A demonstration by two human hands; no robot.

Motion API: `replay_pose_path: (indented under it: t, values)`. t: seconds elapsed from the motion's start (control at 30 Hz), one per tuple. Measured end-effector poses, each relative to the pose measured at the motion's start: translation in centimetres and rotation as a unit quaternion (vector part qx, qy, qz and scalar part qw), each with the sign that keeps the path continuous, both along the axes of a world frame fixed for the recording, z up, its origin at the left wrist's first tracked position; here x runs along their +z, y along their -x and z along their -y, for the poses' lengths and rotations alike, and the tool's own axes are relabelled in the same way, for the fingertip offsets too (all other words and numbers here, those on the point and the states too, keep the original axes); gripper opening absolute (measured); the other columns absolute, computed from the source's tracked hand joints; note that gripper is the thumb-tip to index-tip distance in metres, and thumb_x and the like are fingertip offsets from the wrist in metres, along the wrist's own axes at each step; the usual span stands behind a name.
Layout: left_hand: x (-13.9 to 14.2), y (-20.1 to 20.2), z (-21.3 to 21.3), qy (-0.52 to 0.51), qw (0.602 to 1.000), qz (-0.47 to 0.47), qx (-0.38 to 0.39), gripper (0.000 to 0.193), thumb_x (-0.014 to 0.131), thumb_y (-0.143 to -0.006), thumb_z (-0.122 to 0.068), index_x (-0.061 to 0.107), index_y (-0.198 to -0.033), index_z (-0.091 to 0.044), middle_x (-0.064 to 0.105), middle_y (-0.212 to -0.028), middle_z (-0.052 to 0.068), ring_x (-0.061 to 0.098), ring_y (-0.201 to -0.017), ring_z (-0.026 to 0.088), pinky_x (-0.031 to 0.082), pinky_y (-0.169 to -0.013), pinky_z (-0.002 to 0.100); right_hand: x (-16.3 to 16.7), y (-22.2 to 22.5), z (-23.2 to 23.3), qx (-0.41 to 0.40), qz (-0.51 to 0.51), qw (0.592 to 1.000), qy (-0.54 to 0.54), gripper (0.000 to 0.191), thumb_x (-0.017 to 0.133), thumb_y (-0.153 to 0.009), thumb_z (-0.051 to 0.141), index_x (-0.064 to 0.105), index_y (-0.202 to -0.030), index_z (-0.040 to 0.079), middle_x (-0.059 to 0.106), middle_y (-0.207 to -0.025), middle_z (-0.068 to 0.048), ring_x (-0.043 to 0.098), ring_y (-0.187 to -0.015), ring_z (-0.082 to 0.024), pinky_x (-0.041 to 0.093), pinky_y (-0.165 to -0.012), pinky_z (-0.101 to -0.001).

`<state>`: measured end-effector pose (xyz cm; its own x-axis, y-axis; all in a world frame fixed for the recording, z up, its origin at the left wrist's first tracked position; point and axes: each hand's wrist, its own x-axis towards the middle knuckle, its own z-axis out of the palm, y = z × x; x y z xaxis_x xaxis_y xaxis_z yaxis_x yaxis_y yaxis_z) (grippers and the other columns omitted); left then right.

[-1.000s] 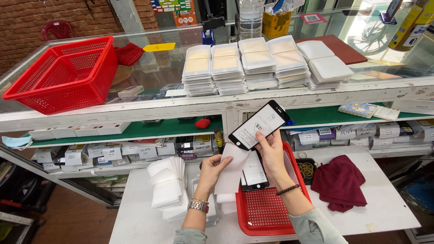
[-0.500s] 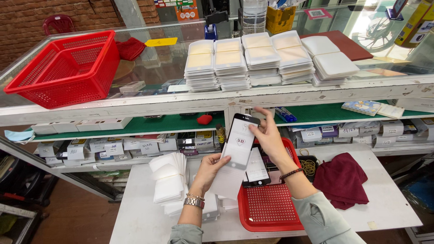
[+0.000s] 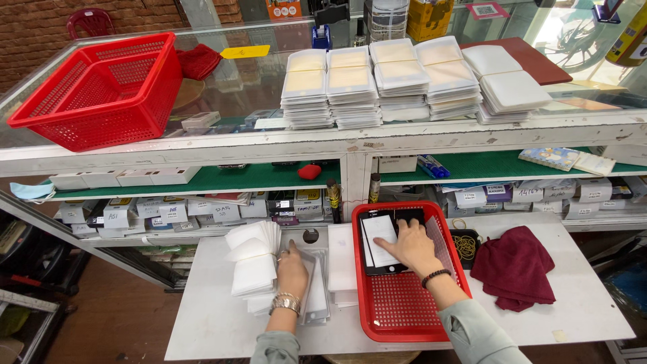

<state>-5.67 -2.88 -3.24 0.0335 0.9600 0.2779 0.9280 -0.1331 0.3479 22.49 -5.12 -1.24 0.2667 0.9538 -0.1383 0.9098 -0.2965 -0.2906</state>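
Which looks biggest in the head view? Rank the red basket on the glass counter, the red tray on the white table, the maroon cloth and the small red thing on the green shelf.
1. Red basket.
2. Red tray: near the basket in apparent size, and closer to the camera, so this order is unsure.
3. Maroon cloth.
4. Small red thing.

left hand (image 3: 292, 268): ring on a finger, silver metal watch at wrist | right hand (image 3: 411, 246): dark beaded bracelet | both arms: pale grey-green long sleeves
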Motion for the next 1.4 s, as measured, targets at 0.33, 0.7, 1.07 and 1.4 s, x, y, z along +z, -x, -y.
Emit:
replay_pose_path:
  t: [0.33,0.7,1.07,1.4]
  values:
    - [0.6,-4.7,3.4,0.257,0.949,0.182,0.029,0.061,0.090,-0.071,-0.037,0.064,-0.112,-0.002,0.074,-0.103,0.016,0.073,-0.097,0.031,0.058,-0.087,0.041,-0.2,0.2,1.2,-0.027,-0.073,0.997,-0.027,0.098,0.085,-0.068,0.057,0.049,-0.143,0.005,0.059,-0.131,-0.022,0.065,-0.117,-0.035,0.058,-0.093,-0.0462]
    - [-0.9,-1.2,2.5,-0.024,0.975,0.222,0.015,0.023,0.074,-0.088,-0.020,0.077,-0.105,-0.004,0.075,-0.100,0.023,0.071,-0.092,0.039,0.055,-0.090,0.044,0.0,-1.8,0.6,-0.056,-0.280,0.958,-0.008,0.070,0.081,-0.078,0.035,0.060,-0.133,-0.002,0.077,-0.115,-0.022,0.079,-0.098,-0.028,0.060,-0.089,-0.0351]
    - [7.2,-2.2,-1.9,0.283,0.844,0.252,-0.380,0.042,0.081,-0.078,-0.017,0.076,-0.116,0.000,0.082,-0.103,0.011,0.073,-0.092,0.018,0.056,-0.084,0.031,7.0,1.0,0.0,0.157,-0.524,0.836,-0.048,0.059,0.072,-0.088,0.026,0.053,-0.141,0.008,0.073,-0.118,-0.008,0.070,-0.103,-0.015,0.059,-0.086,-0.0298]
    - [5.0,-4.7,-0.2,0.225,0.788,0.562,-0.113,0.033,0.080,-0.083,-0.023,0.080,-0.105,0.001,0.080,-0.090,0.007,0.070,-0.071,0.010,0.055,-0.064,0.025,4.7,1.2,-0.6,-0.011,-0.593,0.786,-0.174,0.045,0.064,-0.095,0.021,0.054,-0.136,0.004,0.071,-0.120,-0.010,0.069,-0.105,-0.016,0.057,-0.090,-0.0330]
